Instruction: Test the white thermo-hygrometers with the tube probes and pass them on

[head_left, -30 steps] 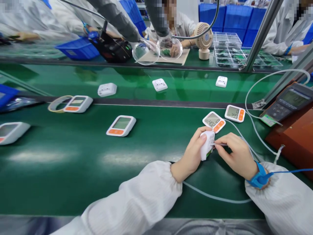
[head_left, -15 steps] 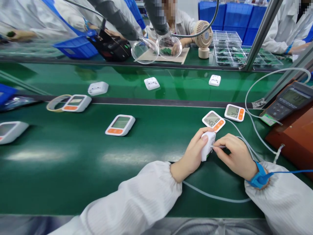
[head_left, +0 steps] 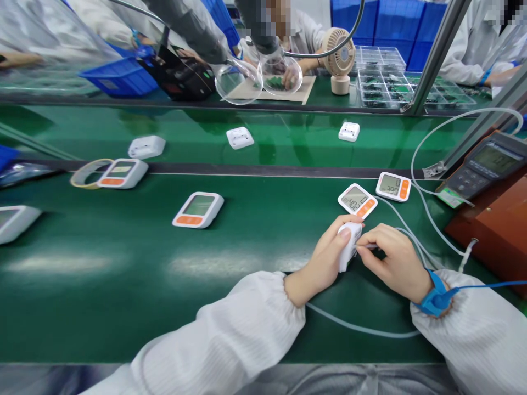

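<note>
Near the right side of the bench, my left hand grips a white blood pressure monitor turned on its edge, its screen out of sight. Against the monitor's side, my right hand is closed in a pinch on a thin grey air tube. Fingers hide the spot where tube and monitor meet. Just beyond my hands lies a second monitor with orange buttons, its display reading about 402. A third monitor beside it shows about 390. A blue wrist strap circles my right wrist.
Pale tubing loops from a brown box carrying a pressure meter. More monitors lie to the left, near a yellowish ring. Behind a dark rail, several white units rest on a green belt. Co-workers sit beyond.
The white units on the green belt have shifted left relative to the bench. The whole view has moved slightly. Both hands keep nearly the same position and hold.
</note>
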Motion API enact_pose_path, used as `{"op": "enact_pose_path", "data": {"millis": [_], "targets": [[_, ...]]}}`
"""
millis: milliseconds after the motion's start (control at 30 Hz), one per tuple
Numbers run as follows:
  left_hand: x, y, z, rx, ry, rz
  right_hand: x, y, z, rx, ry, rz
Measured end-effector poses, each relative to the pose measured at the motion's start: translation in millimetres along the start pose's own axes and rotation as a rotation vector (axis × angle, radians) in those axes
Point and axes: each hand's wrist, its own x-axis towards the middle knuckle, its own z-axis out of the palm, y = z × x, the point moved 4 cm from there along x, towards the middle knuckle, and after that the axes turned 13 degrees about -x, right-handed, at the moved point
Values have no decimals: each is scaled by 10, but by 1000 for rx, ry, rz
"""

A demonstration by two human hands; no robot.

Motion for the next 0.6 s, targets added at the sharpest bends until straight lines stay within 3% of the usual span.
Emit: {"op": "enact_pose_path", "data": {"millis": [600], "targets": [[13, -30, -37, 4, 9, 9, -31, 12, 66, 47, -42, 13]]}}
